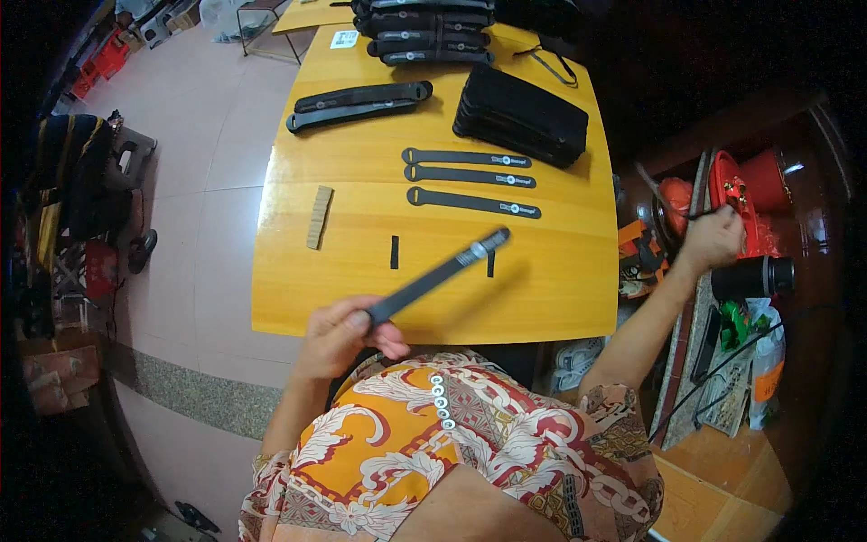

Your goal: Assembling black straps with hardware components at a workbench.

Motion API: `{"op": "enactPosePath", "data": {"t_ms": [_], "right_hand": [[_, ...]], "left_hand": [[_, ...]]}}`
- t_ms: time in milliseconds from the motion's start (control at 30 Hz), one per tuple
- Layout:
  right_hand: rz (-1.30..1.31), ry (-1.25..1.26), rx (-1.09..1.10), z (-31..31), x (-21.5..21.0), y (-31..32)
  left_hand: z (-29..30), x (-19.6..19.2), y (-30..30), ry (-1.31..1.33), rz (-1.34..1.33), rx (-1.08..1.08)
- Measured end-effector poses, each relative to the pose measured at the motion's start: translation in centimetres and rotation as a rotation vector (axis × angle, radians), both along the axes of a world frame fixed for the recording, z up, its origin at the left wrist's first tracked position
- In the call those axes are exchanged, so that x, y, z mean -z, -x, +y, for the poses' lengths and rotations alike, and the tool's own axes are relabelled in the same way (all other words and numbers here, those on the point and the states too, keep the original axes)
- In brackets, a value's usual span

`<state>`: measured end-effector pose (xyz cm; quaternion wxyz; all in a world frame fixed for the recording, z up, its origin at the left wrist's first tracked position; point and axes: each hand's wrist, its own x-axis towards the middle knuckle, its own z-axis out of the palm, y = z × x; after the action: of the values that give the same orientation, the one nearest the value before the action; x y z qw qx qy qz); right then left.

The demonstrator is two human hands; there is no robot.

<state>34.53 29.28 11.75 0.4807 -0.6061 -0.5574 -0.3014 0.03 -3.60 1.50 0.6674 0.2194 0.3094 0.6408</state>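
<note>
My left hand (346,336) pinches one end of a black hook-and-loop strap (432,282), held slanting up to the right over the near part of the yellow table (298,294). My right hand (716,239) is off the table to the right, its fingers curled against a red container (742,194); what they grip, if anything, is hidden. Three similar straps (474,202) with slotted ends lie side by side mid-table. Two short black strips (395,252) mark the tabletop below them, one partly behind the held strap.
Farther back are a loose pile of straps (361,104), a stack of black flat pieces (522,113) and bundled straps (424,36). A tan ridged strip (319,218) lies at left. Beside my right arm, a dark cylinder (754,277) stands among cluttered goods.
</note>
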Motion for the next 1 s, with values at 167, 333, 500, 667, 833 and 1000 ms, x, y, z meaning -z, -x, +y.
{"op": "enactPosePath", "data": {"t_ms": [167, 333, 500, 667, 833, 1000], "right_hand": [[-0.572, 0.283, 0.065, -1.1, 3.8, 0.2], [-0.519, 0.741, -0.375, -2.5, 13.0, 7.6], [-0.439, 0.803, -0.436, -2.8, 13.0, 10.3], [-0.329, 0.846, -0.516, -4.7, 11.0, 10.8], [0.199, 1.016, -0.986, -11.9, 9.4, 15.3], [0.185, 1.106, -1.374, -18.2, 8.6, 20.1]], "left_hand": [[1.6, 0.5, 0.2, 0.006, -0.1, -0.294], [3.4, 0.8, 0.0, 0.026, -0.089, -0.276], [3.5, 1.2, 0.1, 0.056, -0.155, -0.297], [4.5, 2.6, 0.5, 0.088, -0.219, -0.32], [5.2, 2.9, 0.7, 0.083, -0.339, -0.268], [5.0, 3.6, 0.8, 0.078, -0.326, -0.328]]}}
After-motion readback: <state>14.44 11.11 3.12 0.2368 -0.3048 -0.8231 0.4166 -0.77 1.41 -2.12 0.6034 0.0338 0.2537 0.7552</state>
